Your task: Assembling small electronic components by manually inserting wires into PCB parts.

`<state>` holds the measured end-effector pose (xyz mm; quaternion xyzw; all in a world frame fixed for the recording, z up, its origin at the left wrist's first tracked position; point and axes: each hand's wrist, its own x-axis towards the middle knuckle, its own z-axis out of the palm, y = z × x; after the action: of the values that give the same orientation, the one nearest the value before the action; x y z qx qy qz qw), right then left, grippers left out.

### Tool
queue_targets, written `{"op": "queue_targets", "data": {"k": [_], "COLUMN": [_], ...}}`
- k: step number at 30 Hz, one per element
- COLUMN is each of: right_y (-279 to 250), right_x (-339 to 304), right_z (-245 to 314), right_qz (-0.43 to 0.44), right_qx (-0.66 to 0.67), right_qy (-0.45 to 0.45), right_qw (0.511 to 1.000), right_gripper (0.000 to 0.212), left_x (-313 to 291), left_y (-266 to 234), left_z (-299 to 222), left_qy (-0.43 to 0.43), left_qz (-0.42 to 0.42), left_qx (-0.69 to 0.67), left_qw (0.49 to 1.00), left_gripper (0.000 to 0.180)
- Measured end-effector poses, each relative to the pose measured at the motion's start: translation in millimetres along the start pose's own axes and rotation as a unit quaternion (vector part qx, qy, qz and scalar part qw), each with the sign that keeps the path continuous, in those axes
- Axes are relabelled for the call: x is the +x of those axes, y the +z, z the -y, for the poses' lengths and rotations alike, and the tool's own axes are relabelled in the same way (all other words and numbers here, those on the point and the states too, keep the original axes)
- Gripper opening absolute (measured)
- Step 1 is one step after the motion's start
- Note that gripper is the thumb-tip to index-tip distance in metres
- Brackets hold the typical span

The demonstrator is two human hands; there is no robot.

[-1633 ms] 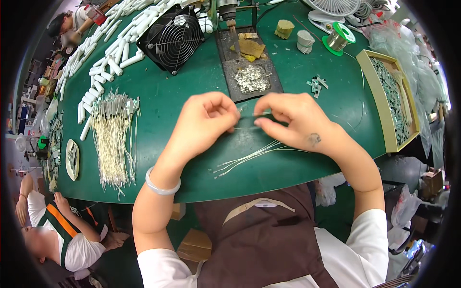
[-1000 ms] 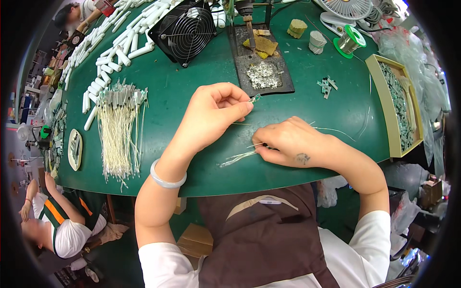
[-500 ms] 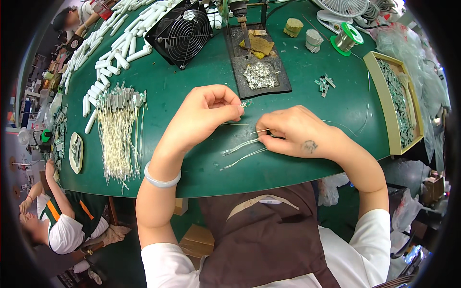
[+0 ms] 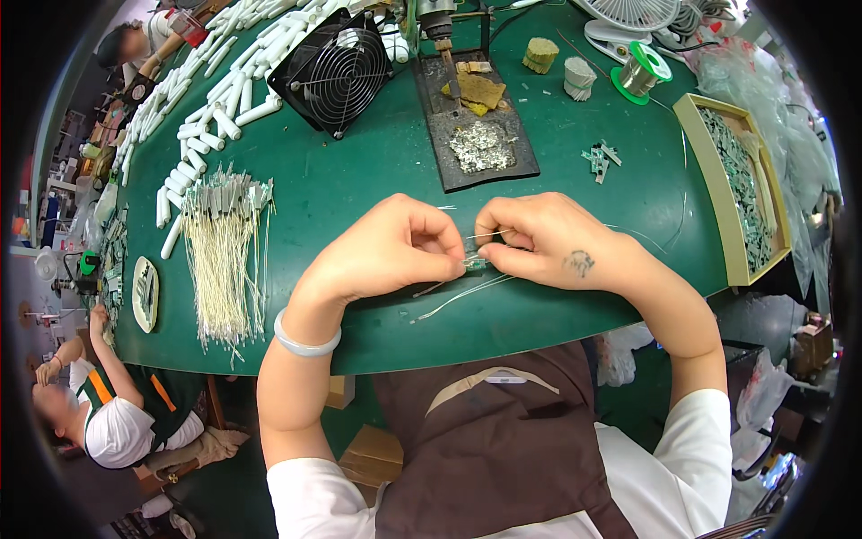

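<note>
Between my hands is a small green circuit board (image 4: 475,261), partly hidden by fingertips. My left hand (image 4: 386,247) is closed, thumb and fingers pinching the board's left end. My right hand (image 4: 543,241) is closed as well, its pinched fingers on thin pale wires (image 4: 462,298) that trail left below the hands. The fingertips of both hands nearly meet over the green table (image 4: 332,171). Beyond them, on a black tray, lie small solder bits (image 4: 483,146) and a yellow sponge (image 4: 480,92) under a soldering iron (image 4: 448,63).
Left lies a bundle of wired boards (image 4: 224,251); behind it, many white tubes (image 4: 215,117) and a black fan (image 4: 337,76). Right stand a solder spool (image 4: 641,72) and a box of boards (image 4: 718,184). Loose board pieces (image 4: 600,162) lie nearer. A co-worker (image 4: 126,395) sits at left.
My left hand has come down and right with the circuit board, bringing it to my right hand's fingertips. My right hand has stayed nearly in place.
</note>
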<state>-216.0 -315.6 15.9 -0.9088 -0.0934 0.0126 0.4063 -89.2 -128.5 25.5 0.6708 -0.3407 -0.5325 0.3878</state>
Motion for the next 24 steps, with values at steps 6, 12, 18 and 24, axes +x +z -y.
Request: {"op": "queue_targets", "data": {"k": [6,12,18,24], "right_y": [-14,-37,-45,-26], "right_x": [3,1,0,1], "right_z": [-4,-9,-12,-1], "right_qz": [0.063,-0.001,-0.019,0.022], "right_qx": [-0.011,0.030,0.026,0.053], "right_qy": [0.043,0.103,0.119,0.080], "right_qw": [0.997,0.994,0.992,0.995], "right_gripper": [0.018,0.013,0.019,0.017], "left_x": [-2,-18,-21,8], "left_y": [-4,-22,-25,10], "left_z": [-2,-4,-4,2], "left_qy": [0.043,0.001,0.037,0.160], "left_qz": [-0.059,-0.024,0.029,-0.094], "left_qx": [-0.015,0.114,0.160,0.051], "left_qw": [0.997,0.993,0.986,0.981], "left_gripper": [0.009,0.006,0.006,0.008]}}
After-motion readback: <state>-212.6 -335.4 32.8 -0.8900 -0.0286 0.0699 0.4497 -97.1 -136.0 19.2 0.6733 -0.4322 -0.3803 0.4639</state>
